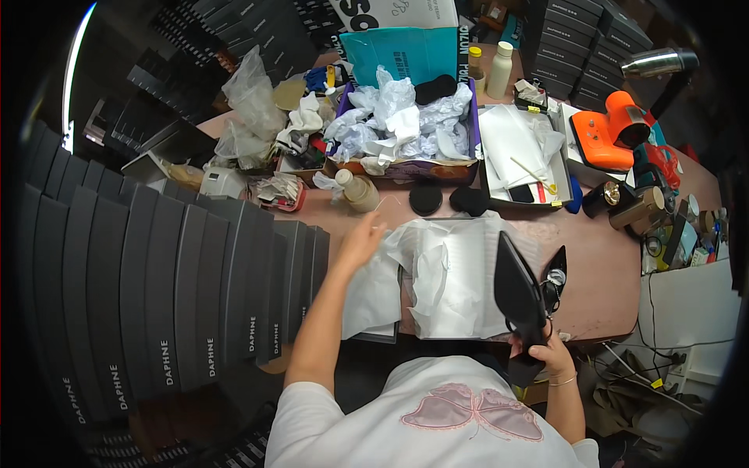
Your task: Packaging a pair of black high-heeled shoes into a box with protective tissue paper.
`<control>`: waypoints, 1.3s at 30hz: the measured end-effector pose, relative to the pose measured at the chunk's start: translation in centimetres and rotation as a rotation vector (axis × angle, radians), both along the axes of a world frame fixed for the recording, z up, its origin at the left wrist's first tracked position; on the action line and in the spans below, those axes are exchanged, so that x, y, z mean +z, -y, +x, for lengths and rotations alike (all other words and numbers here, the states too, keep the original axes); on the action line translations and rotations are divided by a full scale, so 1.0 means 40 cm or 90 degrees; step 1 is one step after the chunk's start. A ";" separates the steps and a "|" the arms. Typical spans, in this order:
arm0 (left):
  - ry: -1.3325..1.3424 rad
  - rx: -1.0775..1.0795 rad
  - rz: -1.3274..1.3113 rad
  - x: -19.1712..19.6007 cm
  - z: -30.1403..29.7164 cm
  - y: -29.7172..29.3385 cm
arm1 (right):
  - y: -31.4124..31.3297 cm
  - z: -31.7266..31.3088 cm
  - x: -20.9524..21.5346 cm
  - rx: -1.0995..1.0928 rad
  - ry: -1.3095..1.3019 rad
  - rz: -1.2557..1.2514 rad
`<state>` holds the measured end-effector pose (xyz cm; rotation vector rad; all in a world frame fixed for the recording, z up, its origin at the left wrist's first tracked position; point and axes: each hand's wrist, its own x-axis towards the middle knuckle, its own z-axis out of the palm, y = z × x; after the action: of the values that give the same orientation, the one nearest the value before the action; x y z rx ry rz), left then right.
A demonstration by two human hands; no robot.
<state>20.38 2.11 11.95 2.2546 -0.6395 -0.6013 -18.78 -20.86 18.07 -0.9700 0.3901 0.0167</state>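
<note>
Right hand (pixel 550 355) grips the black pointed high-heeled shoe (pixel 519 300) at its stiff heel end; light, rigid, scuff-prone. Left hand (pixel 360 242), fingers spread, reaches over soft white tissue paper (pixel 445 281).

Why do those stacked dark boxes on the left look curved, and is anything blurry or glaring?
Head view: the fisheye lens bends the dark boxes toward the rim, and the corners go black. The left hand over the white tissue paper is a little soft, likely motion blur. The right hand holding the black shoe is sharper. A bright strip glares at upper left.
</note>
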 end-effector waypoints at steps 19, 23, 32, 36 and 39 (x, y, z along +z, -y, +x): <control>0.339 0.042 -0.079 0.398 -0.148 -0.098 | -0.141 -0.004 -0.051 -0.177 0.088 0.535; 0.380 0.012 -0.105 0.351 -0.300 -0.066 | -0.123 -0.038 -0.050 -0.126 0.088 0.602; 0.215 -0.159 -0.102 0.297 -0.523 -0.106 | -0.136 -0.035 0.138 0.294 -0.001 0.115; 0.324 -0.189 -0.042 0.374 -0.559 -0.148 | -0.200 0.059 0.102 0.292 0.058 -0.398; 0.375 -0.205 0.016 0.337 -0.555 -0.232 | -0.221 0.104 0.059 0.247 -0.044 -0.548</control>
<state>-1.82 11.39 25.44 2.3736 -1.3042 -0.0742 -14.63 -12.01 20.45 -1.8909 0.2618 0.2516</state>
